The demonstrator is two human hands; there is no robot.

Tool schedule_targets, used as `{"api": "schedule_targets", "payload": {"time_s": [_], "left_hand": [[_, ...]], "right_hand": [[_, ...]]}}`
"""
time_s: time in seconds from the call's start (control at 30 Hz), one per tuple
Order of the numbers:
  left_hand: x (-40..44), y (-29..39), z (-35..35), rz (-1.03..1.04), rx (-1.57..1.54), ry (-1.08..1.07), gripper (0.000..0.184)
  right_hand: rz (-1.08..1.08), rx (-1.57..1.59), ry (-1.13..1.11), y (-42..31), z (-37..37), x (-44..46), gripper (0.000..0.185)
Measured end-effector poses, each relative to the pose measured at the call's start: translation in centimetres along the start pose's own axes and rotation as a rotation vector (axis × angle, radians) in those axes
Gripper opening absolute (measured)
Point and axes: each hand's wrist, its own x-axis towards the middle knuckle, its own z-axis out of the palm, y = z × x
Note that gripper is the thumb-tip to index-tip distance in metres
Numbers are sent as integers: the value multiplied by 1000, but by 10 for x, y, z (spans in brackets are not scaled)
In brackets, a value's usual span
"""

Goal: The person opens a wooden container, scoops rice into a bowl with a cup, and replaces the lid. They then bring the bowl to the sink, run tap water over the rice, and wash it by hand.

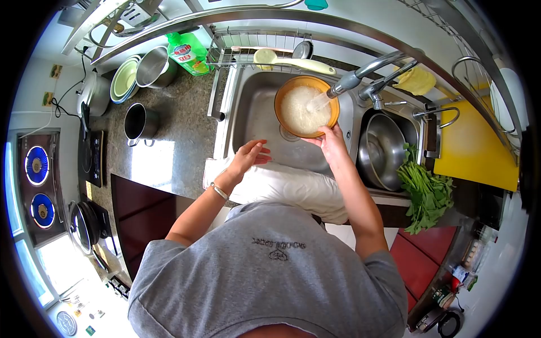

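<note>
An orange-brown bowl (278, 107) with white rice (301, 115) and cloudy water is held over the sink (253, 101). Water from the faucet (345, 84) runs into the bowl. My right hand (331, 145) grips the near right edge of the bowl, thumb at the rim and fingers partly hidden beneath. To the left, my left hand (251, 156) hovers over the sink's front edge, apart from the bowl, fingers stretched out and holding nothing.
A metal basin (380, 149) fills the right sink compartment, with leafy greens (422, 194) beside it. White cloth (287, 186) lies along the front edge. Pots (142, 123), stacked bowls (125, 79) and a green detergent bottle (189, 53) stand left. A ladle (298, 63) lies behind.
</note>
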Motion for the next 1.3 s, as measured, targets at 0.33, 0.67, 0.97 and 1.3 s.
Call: {"api": "schedule_targets", "payload": {"time_s": [0.33, 0.67, 0.97, 1.3], "left_hand": [[5, 4, 3, 29, -47, -9, 47], [12, 7, 12, 7, 2, -53, 45], [-6, -10, 4, 224, 558, -93, 45], [-51, -44, -6, 633, 1362, -372, 69]], "right_hand": [[20, 4, -28, 8, -1, -7, 49], [10, 43, 12, 14, -17, -12, 48], [-17, 51, 39, 10, -23, -13, 48], [-1, 47, 0, 17, -27, -24, 48]]}}
